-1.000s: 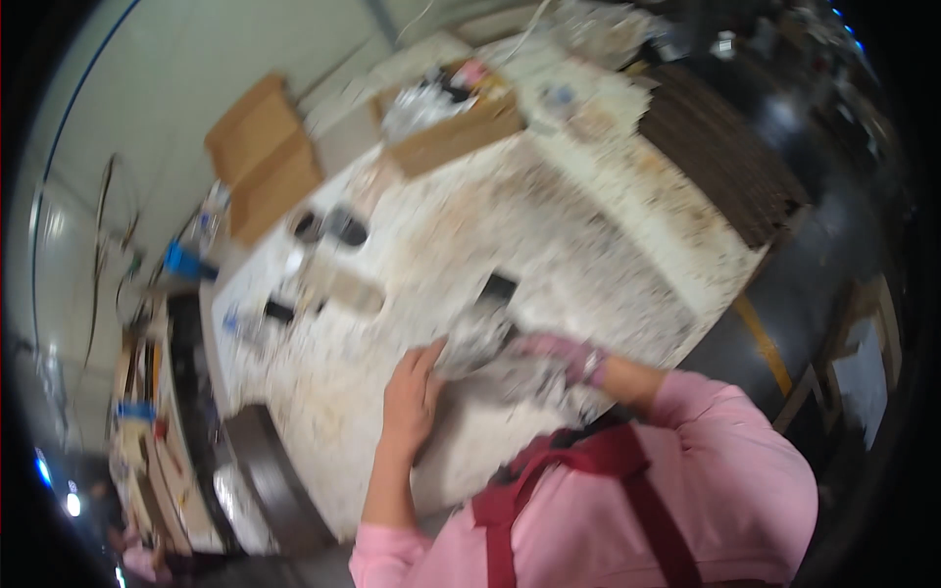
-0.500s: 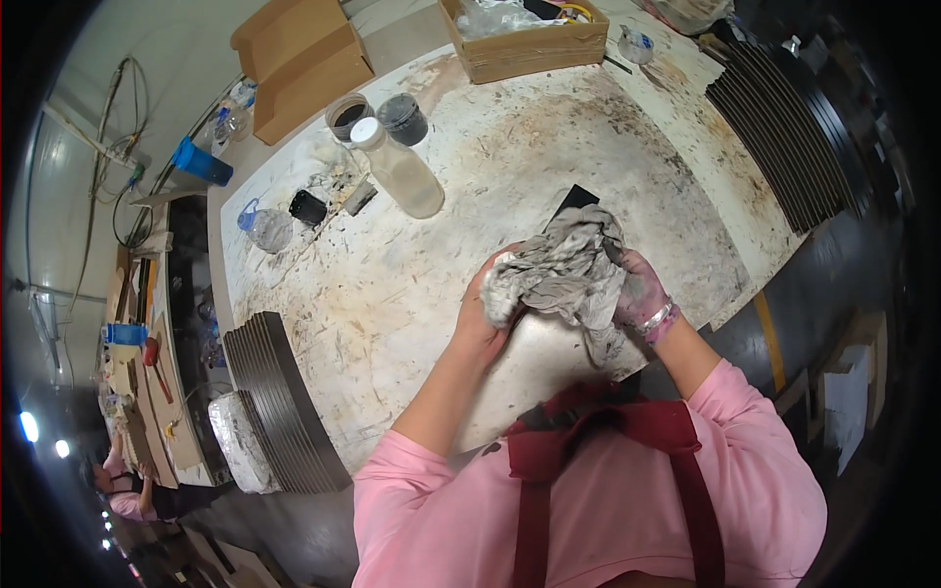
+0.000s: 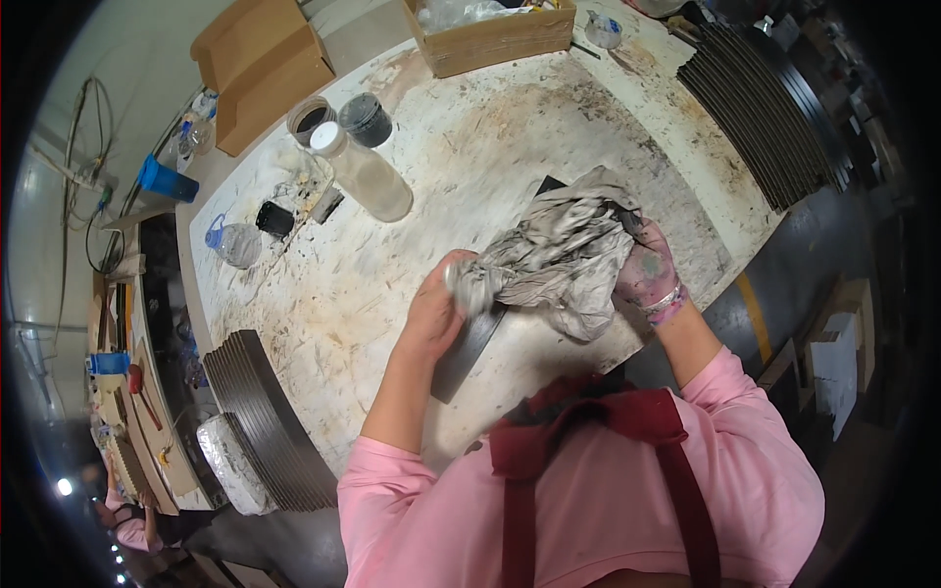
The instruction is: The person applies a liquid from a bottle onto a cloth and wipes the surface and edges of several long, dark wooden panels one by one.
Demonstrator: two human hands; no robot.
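Stained worktable (image 3: pixel 412 284): dark slat (image 3: pixel 469 345) runs near-left to far-right under grey rag (image 3: pixel 559 250), both clenched between left hand (image 3: pixel 436 314) and right hand (image 3: pixel 642 269).

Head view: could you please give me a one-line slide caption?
Both hands, left hand and right hand, hold a grey rag over a dark plate.

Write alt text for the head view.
Both hands, left hand and right hand, grip a crumpled grey rag over a dark flat plate on a stained white worktable. A clear plastic jar lies beyond; stacks of dark plates sit at the edges.
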